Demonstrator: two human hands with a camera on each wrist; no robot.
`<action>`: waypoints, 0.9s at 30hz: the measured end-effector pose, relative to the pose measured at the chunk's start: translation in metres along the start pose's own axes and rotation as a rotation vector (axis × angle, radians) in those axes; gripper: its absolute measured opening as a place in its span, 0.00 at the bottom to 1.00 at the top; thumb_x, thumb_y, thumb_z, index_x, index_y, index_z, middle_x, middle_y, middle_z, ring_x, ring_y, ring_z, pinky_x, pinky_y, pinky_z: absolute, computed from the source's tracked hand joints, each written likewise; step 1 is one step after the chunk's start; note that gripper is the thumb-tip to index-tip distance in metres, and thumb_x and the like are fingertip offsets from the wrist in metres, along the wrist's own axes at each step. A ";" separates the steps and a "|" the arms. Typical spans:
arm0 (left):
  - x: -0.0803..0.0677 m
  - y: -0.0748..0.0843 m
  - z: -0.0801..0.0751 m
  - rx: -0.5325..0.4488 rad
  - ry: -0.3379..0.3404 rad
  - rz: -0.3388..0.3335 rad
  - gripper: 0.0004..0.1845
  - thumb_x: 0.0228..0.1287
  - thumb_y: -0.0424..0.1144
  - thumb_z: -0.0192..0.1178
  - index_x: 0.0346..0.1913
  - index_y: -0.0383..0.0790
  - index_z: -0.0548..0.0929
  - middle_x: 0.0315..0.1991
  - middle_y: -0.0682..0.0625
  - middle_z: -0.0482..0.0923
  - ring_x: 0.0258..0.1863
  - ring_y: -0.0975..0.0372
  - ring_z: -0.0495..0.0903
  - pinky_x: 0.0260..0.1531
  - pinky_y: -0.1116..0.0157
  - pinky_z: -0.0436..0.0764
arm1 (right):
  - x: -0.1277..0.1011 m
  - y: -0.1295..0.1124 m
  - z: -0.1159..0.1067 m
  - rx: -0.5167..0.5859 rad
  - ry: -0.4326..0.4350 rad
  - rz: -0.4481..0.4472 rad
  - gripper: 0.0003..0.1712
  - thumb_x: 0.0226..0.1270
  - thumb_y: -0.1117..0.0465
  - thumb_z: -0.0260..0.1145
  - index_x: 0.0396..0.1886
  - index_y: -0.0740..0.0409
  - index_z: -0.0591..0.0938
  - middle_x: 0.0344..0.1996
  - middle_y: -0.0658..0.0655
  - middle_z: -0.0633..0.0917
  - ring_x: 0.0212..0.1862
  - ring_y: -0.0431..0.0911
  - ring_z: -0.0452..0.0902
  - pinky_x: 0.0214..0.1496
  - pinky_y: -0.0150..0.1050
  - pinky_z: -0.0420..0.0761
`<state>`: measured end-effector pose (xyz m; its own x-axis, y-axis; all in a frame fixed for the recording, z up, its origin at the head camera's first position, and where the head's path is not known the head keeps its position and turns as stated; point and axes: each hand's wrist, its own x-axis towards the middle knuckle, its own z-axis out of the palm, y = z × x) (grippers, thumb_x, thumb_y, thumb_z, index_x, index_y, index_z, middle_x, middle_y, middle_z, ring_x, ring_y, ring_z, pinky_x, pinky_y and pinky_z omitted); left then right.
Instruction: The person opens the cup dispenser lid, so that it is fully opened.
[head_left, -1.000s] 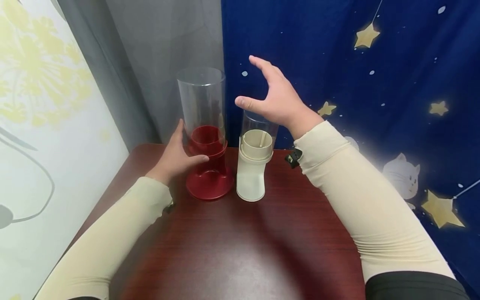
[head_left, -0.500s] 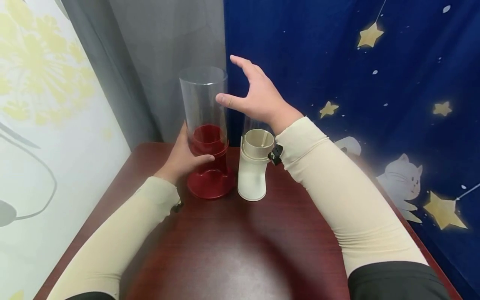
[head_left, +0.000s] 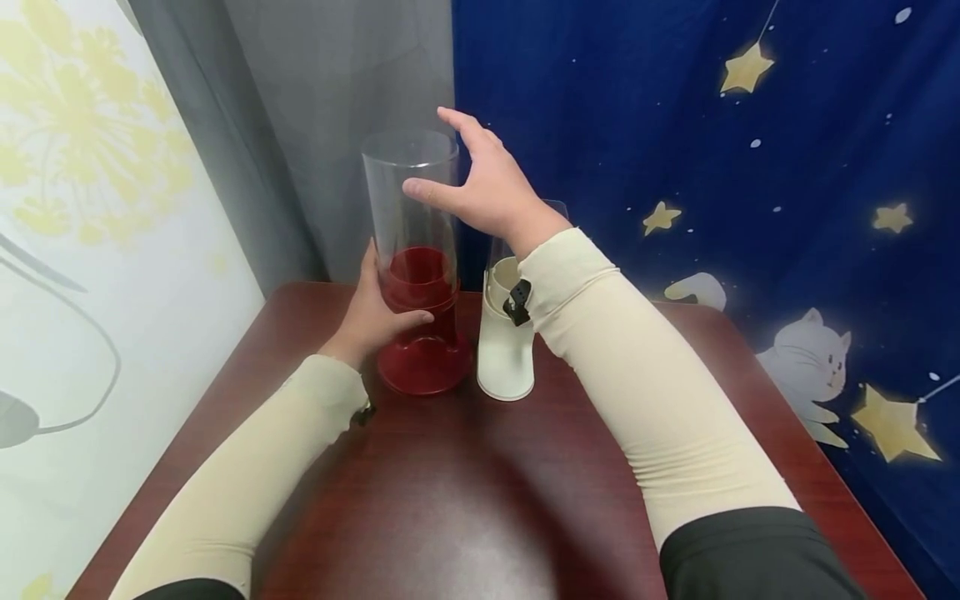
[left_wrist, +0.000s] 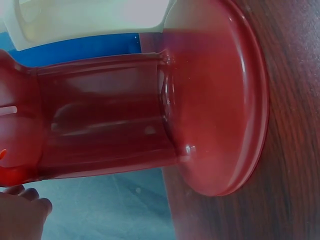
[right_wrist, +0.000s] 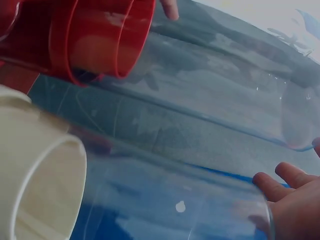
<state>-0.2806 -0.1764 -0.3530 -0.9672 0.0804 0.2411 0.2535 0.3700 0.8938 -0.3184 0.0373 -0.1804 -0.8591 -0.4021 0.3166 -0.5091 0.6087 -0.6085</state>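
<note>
A clear tube (head_left: pixel 411 192) rises from a red feeder-like stand (head_left: pixel 423 367) on the table; the tube's top looks open. My left hand (head_left: pixel 367 312) is at the left of the stand's collar, thumb extended across its front and fingers along its side; firm contact cannot be told. My right hand (head_left: pixel 487 187) is spread near the tube's upper right, with the thumb in front of it in the head view. A cream stand (head_left: pixel 505 358) with its own clear tube (right_wrist: pixel 175 200) stands to the right, partly hidden behind my right wrist.
Both stands are near the back of the dark red wooden table (head_left: pixel 435 500). Behind them hang a grey curtain (head_left: pixel 337 100) and a blue star-patterned curtain (head_left: pixel 637 100). A pale patterned panel (head_left: pixel 97 250) borders the left side.
My right hand has moved left, from above the cream stand's tube to the red stand's tube. My left hand has come slightly closer around the red collar. Both stands remain in place.
</note>
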 end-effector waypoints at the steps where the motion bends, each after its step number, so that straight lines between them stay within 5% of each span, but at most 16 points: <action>1: 0.000 0.000 0.000 -0.002 -0.001 0.001 0.73 0.54 0.41 0.82 0.85 0.65 0.33 0.84 0.47 0.52 0.82 0.49 0.56 0.72 0.41 0.72 | 0.001 -0.001 0.001 0.007 0.001 0.003 0.61 0.59 0.28 0.73 0.86 0.29 0.52 0.84 0.36 0.54 0.85 0.38 0.45 0.85 0.48 0.57; 5: -0.001 -0.001 0.001 -0.014 -0.003 0.008 0.72 0.54 0.40 0.82 0.85 0.63 0.34 0.84 0.46 0.53 0.82 0.49 0.57 0.73 0.41 0.71 | 0.005 -0.004 0.006 0.051 -0.004 0.023 0.62 0.58 0.30 0.75 0.86 0.30 0.52 0.84 0.35 0.55 0.85 0.38 0.43 0.85 0.45 0.55; 17: 0.001 -0.007 0.008 -0.072 0.032 0.024 0.68 0.55 0.38 0.81 0.84 0.66 0.38 0.82 0.48 0.57 0.80 0.50 0.60 0.71 0.43 0.75 | 0.005 -0.009 0.020 0.220 -0.012 0.072 0.60 0.58 0.36 0.79 0.84 0.32 0.56 0.82 0.42 0.61 0.78 0.40 0.62 0.77 0.43 0.72; 27: 0.016 -0.042 0.011 -0.048 0.103 0.047 0.70 0.52 0.45 0.84 0.83 0.73 0.37 0.80 0.52 0.60 0.79 0.53 0.61 0.69 0.42 0.77 | 0.008 -0.005 0.046 0.362 0.118 0.071 0.61 0.54 0.41 0.83 0.82 0.32 0.57 0.80 0.41 0.64 0.79 0.36 0.60 0.76 0.44 0.74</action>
<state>-0.3067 -0.1801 -0.3909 -0.9478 -0.0002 0.3189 0.3018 0.3228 0.8970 -0.3200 -0.0009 -0.2083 -0.9023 -0.2733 0.3334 -0.4152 0.3430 -0.8426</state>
